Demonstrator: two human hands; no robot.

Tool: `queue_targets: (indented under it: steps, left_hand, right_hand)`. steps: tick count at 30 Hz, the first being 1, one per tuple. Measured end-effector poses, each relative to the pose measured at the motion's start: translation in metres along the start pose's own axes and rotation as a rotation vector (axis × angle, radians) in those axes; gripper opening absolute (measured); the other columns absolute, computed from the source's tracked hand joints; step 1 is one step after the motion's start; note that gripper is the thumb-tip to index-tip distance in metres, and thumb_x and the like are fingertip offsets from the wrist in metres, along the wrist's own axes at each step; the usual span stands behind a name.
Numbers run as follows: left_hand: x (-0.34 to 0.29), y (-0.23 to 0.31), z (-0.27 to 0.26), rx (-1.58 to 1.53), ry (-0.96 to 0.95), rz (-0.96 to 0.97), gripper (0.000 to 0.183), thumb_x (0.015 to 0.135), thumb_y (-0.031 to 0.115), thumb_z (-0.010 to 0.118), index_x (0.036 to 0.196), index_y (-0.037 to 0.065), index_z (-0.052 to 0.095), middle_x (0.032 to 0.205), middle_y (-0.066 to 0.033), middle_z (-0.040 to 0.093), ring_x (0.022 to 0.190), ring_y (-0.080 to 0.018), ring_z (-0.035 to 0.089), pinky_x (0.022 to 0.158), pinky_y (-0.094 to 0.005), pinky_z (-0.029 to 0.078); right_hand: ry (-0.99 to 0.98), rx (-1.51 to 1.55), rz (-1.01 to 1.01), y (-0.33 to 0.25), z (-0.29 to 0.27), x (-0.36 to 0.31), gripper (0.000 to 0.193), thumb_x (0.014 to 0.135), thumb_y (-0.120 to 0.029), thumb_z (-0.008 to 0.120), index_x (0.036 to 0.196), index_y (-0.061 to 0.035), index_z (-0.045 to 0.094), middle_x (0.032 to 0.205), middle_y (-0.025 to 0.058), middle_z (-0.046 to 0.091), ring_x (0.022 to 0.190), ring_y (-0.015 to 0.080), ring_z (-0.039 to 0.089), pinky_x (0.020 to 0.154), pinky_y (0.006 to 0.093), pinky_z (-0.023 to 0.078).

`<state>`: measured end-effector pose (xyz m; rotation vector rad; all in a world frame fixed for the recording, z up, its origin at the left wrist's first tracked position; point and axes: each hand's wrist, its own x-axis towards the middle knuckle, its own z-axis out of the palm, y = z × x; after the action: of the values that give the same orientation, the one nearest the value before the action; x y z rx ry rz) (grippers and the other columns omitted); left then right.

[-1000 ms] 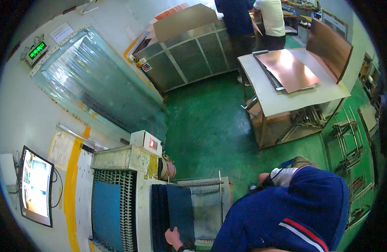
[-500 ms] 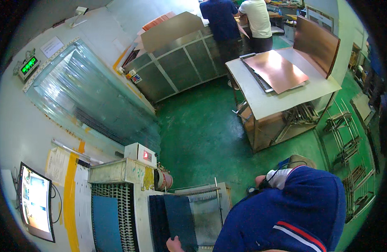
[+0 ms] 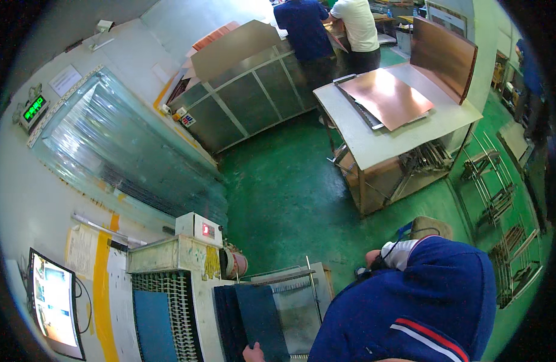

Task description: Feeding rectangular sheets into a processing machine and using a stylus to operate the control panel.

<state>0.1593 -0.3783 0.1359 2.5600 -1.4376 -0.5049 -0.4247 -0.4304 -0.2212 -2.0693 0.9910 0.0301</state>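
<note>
My left hand (image 3: 252,353) comes in at the lower edge, thumb and fingers closed on the near edge of a dark blue panel (image 3: 260,317). Other dark panels (image 3: 228,323) lie close together to its left, at a metal rack (image 3: 311,283) with wire-like teeth. A blue sleeve (image 3: 410,295) with red and white stripes fills the lower right. Beyond it, past a white cuff, my right hand (image 3: 372,258) shows only in part; its fingers are hidden. Left of the rack, a lighter blue panel (image 3: 154,326) lies on a roller conveyor (image 3: 181,314).
A small control box (image 3: 199,229) stands at the conveyor's far end; a lit monitor (image 3: 52,304) is at the left. Copper-coloured sheets (image 3: 389,99) lie on a white-topped table (image 3: 374,148). Two people (image 3: 305,30) work at the back. Metal racks (image 3: 510,259) stand at the right.
The view has shifted slightly, so the far scene sits further left. My left hand remains at the panel's near edge, a little lower and to the right in the picture.
</note>
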Motion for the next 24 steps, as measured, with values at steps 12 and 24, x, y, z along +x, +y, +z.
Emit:
queue_targets:
  steps: [12, 24]
  left_hand:
    - [0.019, -0.010, 0.006, 0.056, -0.054, 0.061, 0.042, 0.079, 0.029, 0.063, 0.100, -0.006, 0.060, 0.099, -0.0256, 0.060, 0.096, -0.0397, 0.055, 0.081, -0.0424, 0.043]
    - [0.010, -0.002, -0.076, 0.230, 0.032, 0.055, 0.051, 0.079, 0.037, 0.063, 0.105, -0.006, 0.057, 0.104, -0.0256, 0.059, 0.099, -0.0415, 0.053, 0.085, -0.0439, 0.042]
  right_hand:
    - [-0.042, 0.306, 0.588, -0.062, -0.032, -0.016, 0.028, 0.068, -0.026, 0.062, 0.080, -0.0019, 0.066, 0.075, 0.0181, 0.062, 0.071, 0.0319, 0.060, 0.063, 0.0447, 0.043]
    - [-0.030, 0.250, 0.553, 0.002, 0.019, 0.006, 0.029, 0.067, -0.027, 0.064, 0.082, -0.0036, 0.066, 0.079, 0.0165, 0.064, 0.073, 0.0312, 0.061, 0.064, 0.0445, 0.044]
